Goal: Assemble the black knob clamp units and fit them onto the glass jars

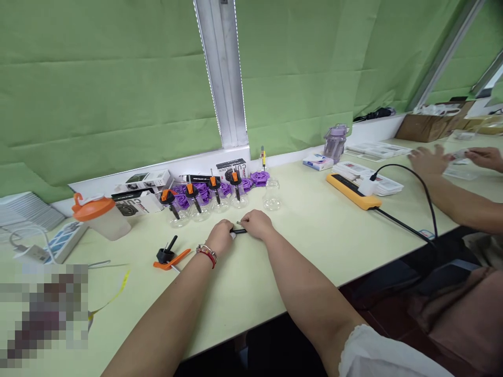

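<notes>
My left hand [220,237] is closed on a short black tube [239,231] just above the table. My right hand [257,224] is pinched at the tube's other end, with a small metal, spring-like piece [239,223] at its fingertips. Left of my hands lie an orange lever [176,260] and a black cap with a stem [166,255]. Behind them stands a row of clear bottles [199,212] with orange-and-black tops [191,189]. One clear bottle [272,199] without such a top is at the row's right end.
Purple openwork pieces [260,179] and boxes [135,203] line the wall. An orange-lidded jug [96,212] stands left, near a yellow tape measure [118,293]. To the right are a yellow power strip [351,191], a purple bottle [335,144] and another person's hands [428,159].
</notes>
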`<state>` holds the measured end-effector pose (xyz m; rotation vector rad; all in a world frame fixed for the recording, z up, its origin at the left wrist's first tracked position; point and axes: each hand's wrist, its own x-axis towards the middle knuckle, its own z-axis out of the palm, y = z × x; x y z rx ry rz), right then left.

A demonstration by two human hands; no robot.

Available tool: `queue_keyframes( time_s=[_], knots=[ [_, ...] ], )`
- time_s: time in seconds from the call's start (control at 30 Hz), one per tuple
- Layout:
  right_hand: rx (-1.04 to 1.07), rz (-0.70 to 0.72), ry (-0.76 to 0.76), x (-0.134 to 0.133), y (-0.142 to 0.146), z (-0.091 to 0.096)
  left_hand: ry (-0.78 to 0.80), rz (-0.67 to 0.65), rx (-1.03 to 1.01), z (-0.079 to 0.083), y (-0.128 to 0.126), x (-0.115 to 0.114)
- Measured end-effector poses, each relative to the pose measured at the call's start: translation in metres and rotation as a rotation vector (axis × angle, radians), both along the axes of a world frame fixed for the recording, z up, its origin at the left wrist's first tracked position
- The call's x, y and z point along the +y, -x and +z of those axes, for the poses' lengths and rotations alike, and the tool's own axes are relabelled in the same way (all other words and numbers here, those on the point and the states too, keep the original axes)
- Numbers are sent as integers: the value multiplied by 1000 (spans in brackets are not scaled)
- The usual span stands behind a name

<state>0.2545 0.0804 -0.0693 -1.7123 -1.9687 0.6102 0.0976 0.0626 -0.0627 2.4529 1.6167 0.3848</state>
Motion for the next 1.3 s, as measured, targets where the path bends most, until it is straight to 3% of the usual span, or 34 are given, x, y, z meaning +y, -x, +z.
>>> queue_keyframes(
  time_s=[0.47, 1.0, 1.17, 1.3],
  knots=[
    [9, 70, 13, -5, 1, 2, 23, 70, 7, 2, -2, -4],
    [86, 34, 34, -3, 0, 1, 29, 92, -30, 1, -1, -5],
    [125, 14, 46, 0, -1, -3, -11, 121, -74, 29, 12, -16],
    [170, -14, 24, 1, -1, -7, -132, 255, -132, 61, 59, -35]
  ],
)
